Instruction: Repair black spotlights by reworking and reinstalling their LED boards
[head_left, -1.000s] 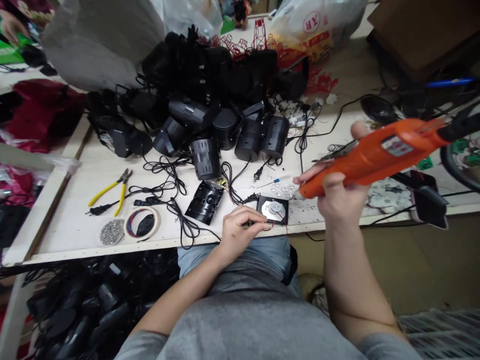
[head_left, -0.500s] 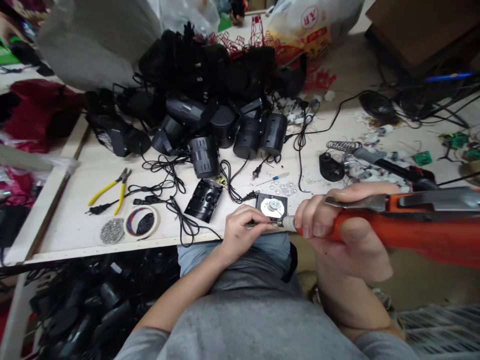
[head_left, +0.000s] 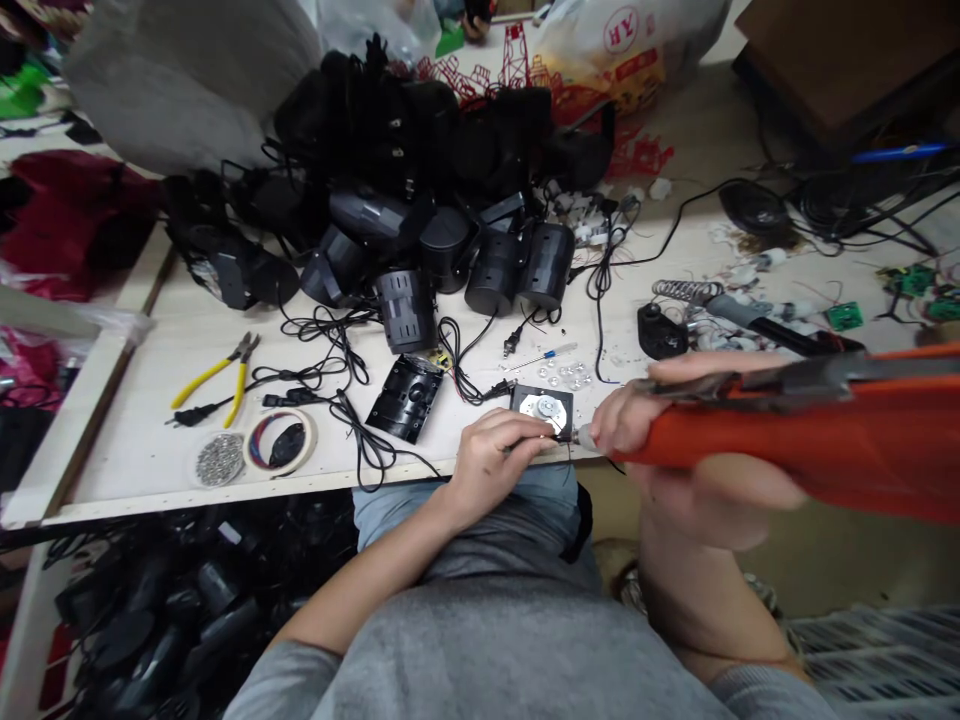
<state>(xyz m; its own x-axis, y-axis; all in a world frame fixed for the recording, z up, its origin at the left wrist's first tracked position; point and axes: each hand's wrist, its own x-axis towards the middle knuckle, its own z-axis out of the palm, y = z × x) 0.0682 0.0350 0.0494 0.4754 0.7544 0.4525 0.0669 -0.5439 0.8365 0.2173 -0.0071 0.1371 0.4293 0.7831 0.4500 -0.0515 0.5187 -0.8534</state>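
My right hand point(head_left: 675, 440) is wrapped round a big orange soldering gun point(head_left: 810, 440), and its metal tip touches the lower right corner of a small black square part with a silver disc point(head_left: 541, 410) at the table's front edge. My left hand point(head_left: 491, 455) is pinched on thin wires against the same part's lower edge. What exactly lies between its fingertips is too small to make out.
A heap of black cylindrical housings point(head_left: 420, 190) with cords fills the table's back. Yellow pliers point(head_left: 214, 375), a tape roll point(head_left: 281, 442) and a dish of screws point(head_left: 220, 460) lie at the left. A coil stand point(head_left: 679, 292) and circuit boards point(head_left: 847, 317) sit right. An open black shell point(head_left: 405, 397) lies near my left hand.
My right hand brought the orange gun down from above the table to the square part, and its tip now touches it. My left hand stayed pinched at the part.
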